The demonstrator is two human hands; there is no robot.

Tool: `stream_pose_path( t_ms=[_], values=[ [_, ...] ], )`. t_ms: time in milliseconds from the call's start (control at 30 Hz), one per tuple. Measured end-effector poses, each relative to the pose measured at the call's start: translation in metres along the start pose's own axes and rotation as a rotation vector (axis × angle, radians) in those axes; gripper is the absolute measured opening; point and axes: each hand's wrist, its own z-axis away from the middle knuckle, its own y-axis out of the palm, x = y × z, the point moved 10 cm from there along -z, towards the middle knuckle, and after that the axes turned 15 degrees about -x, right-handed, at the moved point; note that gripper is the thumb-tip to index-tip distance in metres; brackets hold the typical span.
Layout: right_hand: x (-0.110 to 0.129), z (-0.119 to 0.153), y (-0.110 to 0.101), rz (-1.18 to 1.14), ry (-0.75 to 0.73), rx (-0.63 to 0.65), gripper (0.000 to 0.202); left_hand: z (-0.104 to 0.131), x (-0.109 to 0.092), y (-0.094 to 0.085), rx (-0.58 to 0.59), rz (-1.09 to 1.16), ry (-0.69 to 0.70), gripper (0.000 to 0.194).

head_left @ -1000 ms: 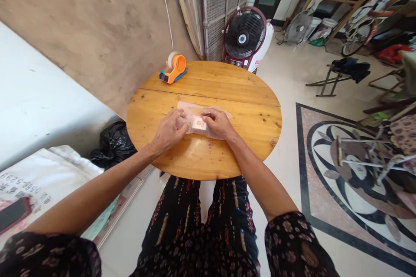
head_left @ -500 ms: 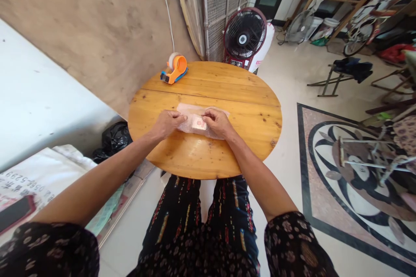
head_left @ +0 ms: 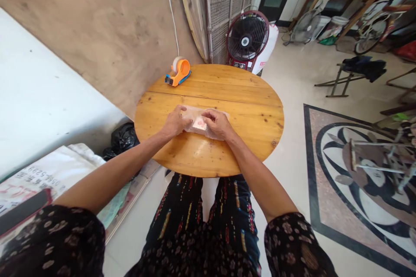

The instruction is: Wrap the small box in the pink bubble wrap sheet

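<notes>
A small pale box with a reddish mark (head_left: pixel 199 124) rests on a sheet of clear bubble wrap (head_left: pixel 192 111) on the round wooden table (head_left: pixel 208 160). My left hand (head_left: pixel 176 121) is at the left part of the wrap, its thumb and fingers apart, the thumb touching the wrap near the box. At the box's right side, my right hand (head_left: pixel 217 124) has its thumb and fingers pinched together on the edge of the wrap.
An orange tape dispenser (head_left: pixel 179 72) stands at the table's back left edge. Behind the table is a fan (head_left: pixel 247 37). Black plastic bags (head_left: pixel 124 139) lie left of the table, and a folding stool (head_left: pixel 344 78) stands off to the right.
My left hand has opened, its fingers lifting away from the thumb. My right hand still pinches at the box's right side. The whole view has shifted slightly.
</notes>
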Motion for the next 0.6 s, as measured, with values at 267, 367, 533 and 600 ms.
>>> stream_pose_path(
  t_ms=[267,367,533,600],
  values=[
    [0.014,0.005,-0.002,0.150,-0.092,0.033,0.041,0.008,0.014,0.004,0.029,0.093,-0.328,0.047],
    [0.021,0.007,0.000,0.189,-0.138,0.056,0.041,0.015,0.004,0.006,0.088,0.164,-0.379,0.014],
    [0.031,0.012,0.003,0.285,-0.220,0.107,0.044,0.015,-0.005,0.006,0.074,0.156,-0.366,0.004],
    [0.036,0.014,0.004,0.334,-0.243,0.149,0.044,0.013,-0.008,0.009,0.071,0.147,-0.338,0.005]
  ],
)
